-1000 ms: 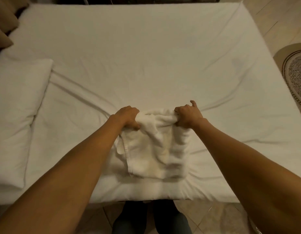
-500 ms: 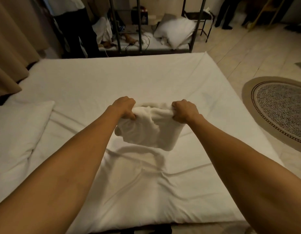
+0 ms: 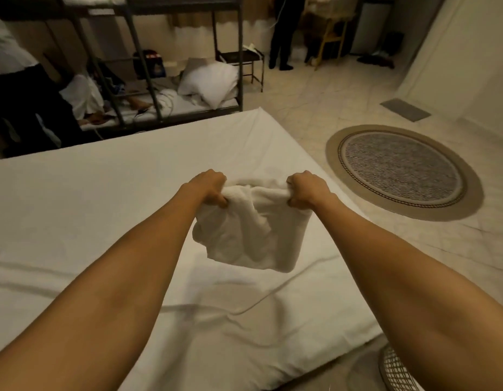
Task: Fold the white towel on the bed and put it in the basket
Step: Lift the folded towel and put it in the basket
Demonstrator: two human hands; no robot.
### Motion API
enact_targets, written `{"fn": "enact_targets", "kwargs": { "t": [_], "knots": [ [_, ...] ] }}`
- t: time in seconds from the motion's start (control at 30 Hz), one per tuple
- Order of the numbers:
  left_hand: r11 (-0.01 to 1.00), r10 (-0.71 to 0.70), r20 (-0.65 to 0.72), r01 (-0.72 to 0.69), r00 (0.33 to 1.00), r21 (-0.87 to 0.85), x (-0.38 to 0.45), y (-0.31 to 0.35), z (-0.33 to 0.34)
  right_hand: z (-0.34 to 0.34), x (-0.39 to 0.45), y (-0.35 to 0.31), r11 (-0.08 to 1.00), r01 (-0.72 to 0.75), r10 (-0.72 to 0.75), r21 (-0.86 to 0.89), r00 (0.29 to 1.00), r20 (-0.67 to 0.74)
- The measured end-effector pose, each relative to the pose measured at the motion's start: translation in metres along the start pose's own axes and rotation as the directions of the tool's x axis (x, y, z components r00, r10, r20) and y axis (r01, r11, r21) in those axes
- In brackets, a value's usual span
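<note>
Above bed (image 3: 103,221), folded towel (image 3: 253,235) hangs between both grips

No text, label or number here is legible anywhere.

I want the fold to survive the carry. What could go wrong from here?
The towel hangs clear of the bed, pinched only at its top corners by the left hand and right hand. Its lower layers look loose and could fall open; only the basket rim shows.

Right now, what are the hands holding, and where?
Both hold the folded towel by its top edge: left hand at one end, right hand at the other.
</note>
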State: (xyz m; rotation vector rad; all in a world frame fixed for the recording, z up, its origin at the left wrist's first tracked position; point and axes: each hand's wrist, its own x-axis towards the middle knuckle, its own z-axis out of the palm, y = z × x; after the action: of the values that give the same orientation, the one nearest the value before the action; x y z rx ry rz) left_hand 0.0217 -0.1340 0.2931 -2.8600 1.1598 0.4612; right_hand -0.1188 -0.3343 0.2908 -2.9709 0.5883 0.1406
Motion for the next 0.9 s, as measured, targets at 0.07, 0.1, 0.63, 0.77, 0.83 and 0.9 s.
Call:
{"fn": "enact_targets", "kwargs": {
  "t": [0.07, 0.1, 0.63, 0.77, 0.83, 0.9],
  "knots": [
    [0.998, 0.062, 0.011, -0.063, 0.998, 0.021, 0.016, 0.024, -0.003, -0.002, -0.01, 0.024, 0.998, -0.061, 0.061, 0.012, 0.998, -0.002],
    [0.995, 0.092, 0.017, -0.093, 0.996, 0.031, 0.024, 0.037, -0.004, -0.003, -0.017, 0.036, 0.995, -0.094, 0.094, 0.016, 0.996, -0.005],
    [0.814, 0.54, 0.15, -0.559, 0.828, 0.158, 0.095, 0.309, 0.021, 0.007, -0.146, 0.251, 0.825, -0.56, 0.563, 0.072, 0.826, -0.025],
    [0.765, 0.594, 0.177, -0.619, 0.785, 0.178, 0.103, 0.387, 0.041, 0.014, -0.182, 0.313, 0.777, -0.625, 0.628, 0.075, 0.778, -0.013],
    [0.743, 0.615, 0.19, -0.643, 0.765, 0.187, 0.106, 0.427, 0.051, 0.018, -0.201, 0.345, 0.751, -0.655, 0.657, 0.081, 0.754, 0.003],
    [0.717, 0.637, 0.204, -0.669, 0.743, 0.198, 0.106, 0.467, 0.059, 0.022, -0.22, 0.375, 0.719, -0.689, 0.69, 0.096, 0.723, 0.028]
  ]
}}
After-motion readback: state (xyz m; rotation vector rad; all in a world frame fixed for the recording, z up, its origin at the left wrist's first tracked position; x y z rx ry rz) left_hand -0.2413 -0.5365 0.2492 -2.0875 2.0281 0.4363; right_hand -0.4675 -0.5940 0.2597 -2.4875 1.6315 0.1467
